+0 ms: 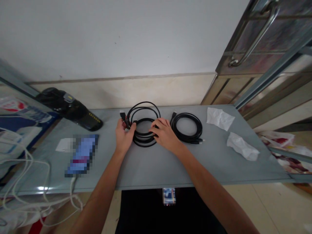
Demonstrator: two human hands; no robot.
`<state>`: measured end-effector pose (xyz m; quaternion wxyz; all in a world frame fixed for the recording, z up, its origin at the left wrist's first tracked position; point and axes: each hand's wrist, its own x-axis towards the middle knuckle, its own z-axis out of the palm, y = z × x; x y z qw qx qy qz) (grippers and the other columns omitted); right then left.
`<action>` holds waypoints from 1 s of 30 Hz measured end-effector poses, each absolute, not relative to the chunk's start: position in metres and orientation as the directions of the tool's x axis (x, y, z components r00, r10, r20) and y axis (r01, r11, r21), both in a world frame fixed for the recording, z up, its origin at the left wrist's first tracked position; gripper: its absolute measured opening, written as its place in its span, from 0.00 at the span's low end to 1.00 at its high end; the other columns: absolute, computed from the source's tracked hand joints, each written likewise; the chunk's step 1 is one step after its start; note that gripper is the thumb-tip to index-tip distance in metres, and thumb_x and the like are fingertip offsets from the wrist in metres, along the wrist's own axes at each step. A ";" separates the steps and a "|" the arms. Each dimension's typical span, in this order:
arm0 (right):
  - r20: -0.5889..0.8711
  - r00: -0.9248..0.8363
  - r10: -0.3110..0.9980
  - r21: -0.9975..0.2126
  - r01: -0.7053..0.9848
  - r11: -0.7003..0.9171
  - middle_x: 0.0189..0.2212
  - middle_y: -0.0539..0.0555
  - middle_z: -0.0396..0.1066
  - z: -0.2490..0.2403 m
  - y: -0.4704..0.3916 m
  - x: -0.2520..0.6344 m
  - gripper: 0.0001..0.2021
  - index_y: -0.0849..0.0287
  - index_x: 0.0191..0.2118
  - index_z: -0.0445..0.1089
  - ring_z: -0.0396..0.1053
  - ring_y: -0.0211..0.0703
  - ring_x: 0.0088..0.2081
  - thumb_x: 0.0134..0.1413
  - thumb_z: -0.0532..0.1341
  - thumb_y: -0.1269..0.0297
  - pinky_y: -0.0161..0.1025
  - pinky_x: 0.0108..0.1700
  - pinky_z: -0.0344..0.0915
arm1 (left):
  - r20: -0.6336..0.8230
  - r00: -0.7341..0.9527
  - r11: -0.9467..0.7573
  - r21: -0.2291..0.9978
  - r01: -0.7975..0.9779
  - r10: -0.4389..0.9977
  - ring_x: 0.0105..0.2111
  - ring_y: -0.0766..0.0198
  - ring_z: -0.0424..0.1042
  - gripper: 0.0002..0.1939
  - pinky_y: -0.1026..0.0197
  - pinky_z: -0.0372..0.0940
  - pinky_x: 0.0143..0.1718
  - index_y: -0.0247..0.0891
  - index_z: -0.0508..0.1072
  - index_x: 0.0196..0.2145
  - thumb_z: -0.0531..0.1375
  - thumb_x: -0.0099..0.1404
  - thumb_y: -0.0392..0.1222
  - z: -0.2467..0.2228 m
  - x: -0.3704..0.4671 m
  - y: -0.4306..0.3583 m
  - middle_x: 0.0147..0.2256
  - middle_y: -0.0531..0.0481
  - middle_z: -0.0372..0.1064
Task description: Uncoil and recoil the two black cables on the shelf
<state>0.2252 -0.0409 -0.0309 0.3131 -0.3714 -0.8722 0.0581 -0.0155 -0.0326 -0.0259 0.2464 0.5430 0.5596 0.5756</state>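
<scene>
With twelve o'clock toward the wall, the loosely looped black round cable [143, 142] lies on the smooth grey tabletop [158, 172], between both hands. It is at about three o'clock from the left hand [124, 135], whose thumb and fingers are closed narrowly on its left side, just beside a black plug [122, 115] at eleven o'clock. From the right hand [165, 135] it is at nine o'clock; those fingers curl over its right side, but I cannot tell how firmly they grip. A tightly coiled black cable [200, 128] lies near the right hand at two o'clock. Farther off, at three, are two crumpled translucent white wrappers [242, 146]. A black cylindrical bottle [80, 112] lies at ten o'clock from the left hand.
</scene>
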 end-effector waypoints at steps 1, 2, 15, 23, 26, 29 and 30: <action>0.504 -0.524 0.687 -0.331 0.617 0.714 0.56 0.59 0.76 -0.031 -0.041 0.226 0.15 0.55 0.51 0.81 0.64 0.58 0.63 0.63 0.69 0.80 0.54 0.62 0.63 | 0.383 -0.278 -0.257 0.880 0.399 0.881 0.37 0.56 0.75 0.16 0.55 0.69 0.44 0.40 0.78 0.50 0.73 0.67 0.44 -0.027 -0.016 -0.033 0.38 0.50 0.77; 0.505 -0.520 0.689 -0.330 0.622 0.711 0.56 0.59 0.75 -0.031 -0.041 0.226 0.15 0.55 0.50 0.81 0.64 0.58 0.63 0.62 0.69 0.80 0.54 0.62 0.64 | 0.407 -0.267 -0.258 0.852 0.456 0.873 0.37 0.56 0.74 0.15 0.55 0.69 0.45 0.40 0.78 0.49 0.72 0.67 0.42 -0.027 -0.017 -0.033 0.38 0.50 0.77; 0.477 -0.523 0.707 -0.441 0.553 0.707 0.52 0.59 0.76 -0.025 -0.038 0.235 0.11 0.56 0.44 0.78 0.70 0.55 0.59 0.58 0.69 0.76 0.52 0.66 0.69 | 0.389 -0.116 -0.238 0.745 0.623 0.914 0.54 0.42 0.78 0.23 0.38 0.71 0.65 0.40 0.80 0.57 0.68 0.64 0.40 -0.048 -0.029 -0.023 0.51 0.38 0.78; 0.459 -0.534 0.710 -0.456 0.544 0.704 0.57 0.61 0.74 -0.017 -0.048 0.237 0.19 0.56 0.53 0.77 0.69 0.58 0.63 0.56 0.71 0.70 0.55 0.68 0.66 | 0.401 -0.039 -0.262 0.664 0.700 0.915 0.67 0.34 0.70 0.33 0.30 0.62 0.74 0.38 0.73 0.67 0.68 0.65 0.39 -0.056 -0.031 -0.022 0.61 0.32 0.72; 0.467 -0.524 0.713 -0.436 0.565 0.701 0.65 0.67 0.70 -0.009 -0.059 0.240 0.23 0.58 0.61 0.74 0.67 0.63 0.68 0.61 0.73 0.65 0.61 0.71 0.64 | 0.407 -0.006 -0.282 0.643 0.712 0.913 0.67 0.35 0.69 0.34 0.30 0.61 0.75 0.37 0.71 0.70 0.66 0.67 0.40 -0.057 -0.032 -0.024 0.62 0.32 0.71; 0.524 -0.453 0.721 -0.415 0.604 0.681 0.68 0.70 0.68 0.004 -0.094 0.245 0.22 0.58 0.65 0.71 0.65 0.65 0.71 0.69 0.69 0.65 0.65 0.73 0.63 | 0.416 0.035 -0.302 0.597 0.743 0.909 0.68 0.33 0.67 0.36 0.29 0.61 0.75 0.32 0.66 0.74 0.65 0.71 0.42 -0.060 -0.033 -0.026 0.65 0.27 0.68; 0.554 -0.418 0.720 -0.429 0.598 0.677 0.67 0.69 0.70 0.008 -0.114 0.246 0.21 0.57 0.65 0.71 0.66 0.64 0.71 0.71 0.67 0.66 0.64 0.73 0.64 | 0.424 0.042 -0.309 0.585 0.750 0.905 0.69 0.33 0.67 0.37 0.28 0.60 0.75 0.32 0.64 0.75 0.64 0.72 0.43 -0.062 -0.033 -0.026 0.66 0.26 0.67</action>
